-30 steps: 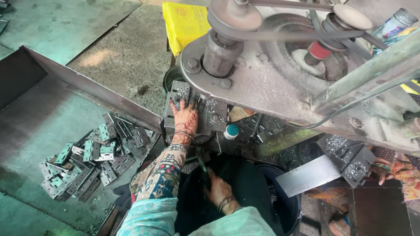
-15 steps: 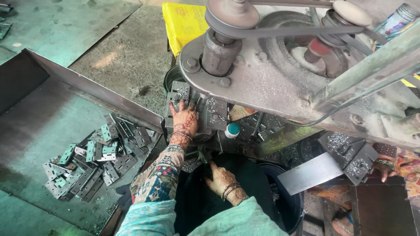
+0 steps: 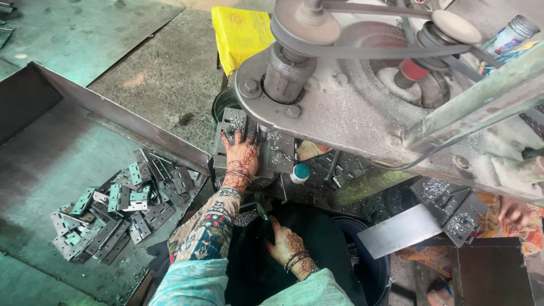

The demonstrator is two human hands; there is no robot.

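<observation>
Here the left hand (image 3: 241,160) lies palm down at centre frame, on a flat metal plate (image 3: 232,122) that sits on the machine's work bed directly beneath the spindle housing (image 3: 286,71). The fingers (image 3: 237,138) are spread apart and pressed flat on the plate, not clamped round it; in my judgement this placement steadies the piece against the bed while keeping the fingertips just short of the tool. The forearm runs up from the lower centre of the frame, wrist straight, sleeve pushed back, bangles at the wrist.

The right hand (image 3: 288,245) sits lower, at bottom centre, in the dark gap below the bed. Its fingers point up and left toward a green-handled lever (image 3: 258,208), near it; whether they touch or close on the lever cannot be told.

At the left of the frame, a heap of hinge plates (image 3: 110,212) lies in a sloped sheet-metal tray (image 3: 113,116), within reach of the left arm, seemingly as stock. Metal swarf (image 3: 275,139) is scattered on the bed beside the held plate. A belt and pulley (image 3: 309,22) occupy the upper centre. A yellow bag (image 3: 238,34) lies on the floor behind the machine. Another person's hand (image 3: 513,211) shows at the right edge.
</observation>
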